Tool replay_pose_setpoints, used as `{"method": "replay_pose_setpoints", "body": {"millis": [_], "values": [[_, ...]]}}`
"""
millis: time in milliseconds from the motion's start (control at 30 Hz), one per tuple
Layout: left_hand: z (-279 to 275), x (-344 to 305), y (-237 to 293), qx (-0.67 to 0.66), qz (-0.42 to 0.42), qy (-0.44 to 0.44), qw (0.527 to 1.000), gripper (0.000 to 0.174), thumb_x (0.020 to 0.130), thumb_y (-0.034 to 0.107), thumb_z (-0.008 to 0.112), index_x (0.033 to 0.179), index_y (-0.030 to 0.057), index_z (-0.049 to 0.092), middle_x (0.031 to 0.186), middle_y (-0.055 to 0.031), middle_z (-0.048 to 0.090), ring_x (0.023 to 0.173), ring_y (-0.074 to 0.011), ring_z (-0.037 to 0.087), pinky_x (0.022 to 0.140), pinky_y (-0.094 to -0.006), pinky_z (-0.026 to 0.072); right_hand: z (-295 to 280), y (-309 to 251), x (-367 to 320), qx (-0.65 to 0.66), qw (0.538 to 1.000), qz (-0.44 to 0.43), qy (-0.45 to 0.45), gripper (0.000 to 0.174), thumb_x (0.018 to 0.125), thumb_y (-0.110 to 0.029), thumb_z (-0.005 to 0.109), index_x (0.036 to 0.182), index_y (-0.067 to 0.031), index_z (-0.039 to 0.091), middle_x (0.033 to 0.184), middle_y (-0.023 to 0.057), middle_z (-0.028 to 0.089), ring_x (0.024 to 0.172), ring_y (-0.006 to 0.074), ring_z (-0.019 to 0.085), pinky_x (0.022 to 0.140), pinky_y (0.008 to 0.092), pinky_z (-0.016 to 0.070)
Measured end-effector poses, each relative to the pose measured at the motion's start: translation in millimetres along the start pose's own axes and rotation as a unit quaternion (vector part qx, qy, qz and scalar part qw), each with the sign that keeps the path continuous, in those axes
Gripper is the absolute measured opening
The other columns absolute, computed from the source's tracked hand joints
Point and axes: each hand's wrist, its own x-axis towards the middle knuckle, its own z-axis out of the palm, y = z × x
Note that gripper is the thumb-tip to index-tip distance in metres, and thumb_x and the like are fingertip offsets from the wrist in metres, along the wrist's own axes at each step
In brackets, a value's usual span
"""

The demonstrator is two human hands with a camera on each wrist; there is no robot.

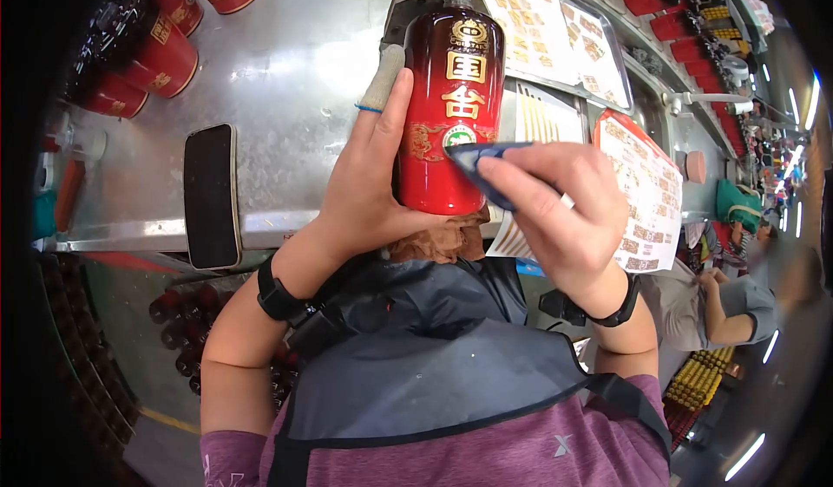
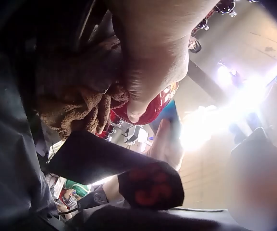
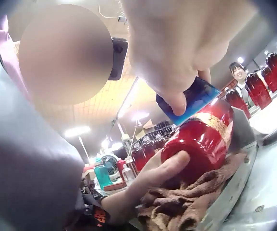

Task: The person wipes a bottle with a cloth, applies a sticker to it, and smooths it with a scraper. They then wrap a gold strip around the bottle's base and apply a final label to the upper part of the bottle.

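A glossy red bottle (image 1: 442, 179) with a dark shoulder and gold lettering lies tilted over a brown cloth (image 3: 186, 192). My left hand (image 1: 369, 162) grips it by the side and base, thumb across the bottom end; a pale finger cot (image 1: 382, 79) covers one fingertip. My right hand (image 1: 573, 209) pinches a flat blue plastic piece (image 3: 189, 103), translucent in the right wrist view. One corner of that piece is right at the round green-and-white label (image 1: 459, 139) on the bottle's front. In the left wrist view, my left thumb (image 2: 136, 108) overlaps the red base.
A black phone (image 1: 211, 196) lies on the metal table (image 1: 278, 140) to the left. Several red bottles (image 1: 165, 53) stand at the back left. Sticker sheets (image 1: 642, 192) and a metal tray (image 1: 620, 88) lie to the right. Another person (image 1: 737, 305) is farther right.
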Motion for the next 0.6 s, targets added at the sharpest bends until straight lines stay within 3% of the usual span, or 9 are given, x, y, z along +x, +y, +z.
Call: {"method": "replay_pose_setpoints", "body": {"millis": [33,200,267,467,600], "values": [[-0.6,0.1,-0.4,-0.008,-0.007,-0.011,1.0,0.131,0.054,0.033,0.094,0.154,-0.0023,0.018,0.154,-0.027,0.029,0.14,-0.0416,0.035,0.113,-0.0441,0.0364,-0.6,-0.9,2.1,0.007,1.0,-0.015,-0.006,0.041,0.059,-0.01,0.066,0.099,-0.0045,0.074,0.087,0.0059,0.064,0.079,0.0217,0.063,0.066,0.0314,0.0536],[0.1,1.4,-0.7,0.001,-0.006,-0.002,1.0,0.13,0.054,0.035,0.094,0.154,-0.0024,0.019,0.153,-0.0264,0.032,0.137,-0.0418,0.04,0.11,-0.0441,0.0394,-3.2,1.0,8.2,-0.01,0.999,-0.038,-0.026,0.043,0.059,-0.013,0.064,0.099,-0.0017,0.073,0.086,0.0059,0.064,0.077,0.0203,0.062,0.065,0.0298,0.0529],[-1.6,1.2,-1.6,0.019,0.001,-0.002,1.0,0.13,0.054,0.036,0.094,0.154,-0.0023,0.02,0.146,-0.0251,0.041,0.128,-0.0406,0.048,0.103,-0.0436,0.0451,-0.6,0.6,9.4,0.018,0.998,-0.05,-0.018,0.043,0.059,-0.013,0.065,0.1,-0.0019,0.073,0.085,0.0056,0.064,0.075,0.0197,0.062,0.063,0.0293,0.052],[-0.7,4.9,2.2,0.03,0.025,0.023,0.999,0.132,0.053,0.037,0.095,0.154,-0.0013,0.02,0.128,-0.0193,0.054,0.105,-0.0348,0.058,0.088,-0.0411,0.0511,-1.3,7.4,15.9,0.005,0.998,-0.052,-0.023,0.04,0.061,-0.012,0.064,0.1,-0.0033,0.072,0.083,0.0038,0.062,0.072,0.019,0.06,0.059,0.0288,0.0495],[2.2,4.1,-1.8,0.04,0.034,0.035,0.998,0.129,0.055,0.035,0.094,0.154,-0.0012,0.02,0.129,-0.0197,0.054,0.107,-0.0345,0.058,0.09,-0.0414,0.0501,7.4,-6.5,9.9,-0.003,0.998,-0.066,-0.008,0.037,0.062,-0.014,0.064,0.097,-0.0035,0.072,0.085,0.0027,0.061,0.073,0.0183,0.06,0.059,0.0284,0.0497]]}}
